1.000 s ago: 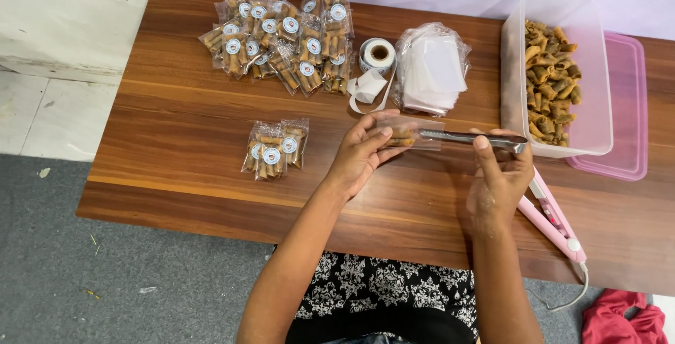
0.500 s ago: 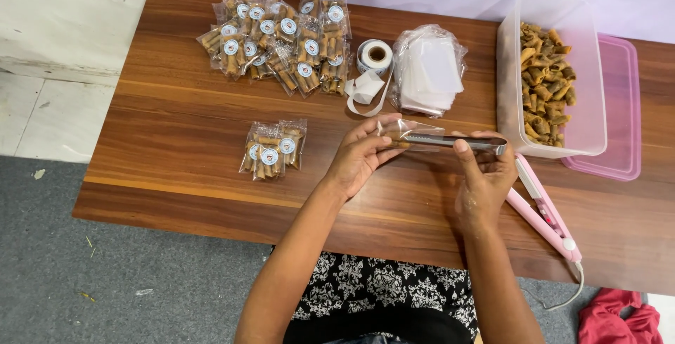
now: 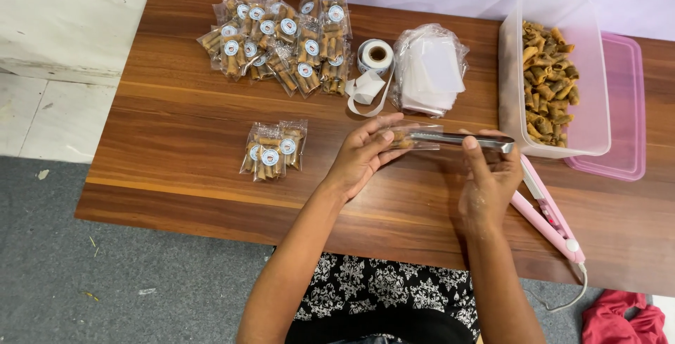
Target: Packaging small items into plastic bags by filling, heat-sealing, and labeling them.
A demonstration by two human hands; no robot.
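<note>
- Nearest to me, at the front edge of the wooden table (image 3: 176,147), I see my two forearms coming up from below.
- My left hand (image 3: 362,157) has its fingers closed around a small clear bag (image 3: 408,136) with a few snacks inside; it holds the bag just above the table.
- My right hand (image 3: 489,175) pinches metal tongs (image 3: 460,139) between thumb and fingers; the tips of the tongs are at the mouth of the bag.
- Just beside my right hand lies a pink sealer tool (image 3: 548,210) with its cord.
- To the left, two filled packets (image 3: 273,149) with round stickers lie near each other.
- Farther back are a roll of stickers (image 3: 375,55) and a stack of empty bags (image 3: 430,69).
- At the far left is a pile of finished packets (image 3: 281,34); at the far right, a clear tub of fried snacks (image 3: 552,77) stands on its pink lid (image 3: 626,105).
</note>
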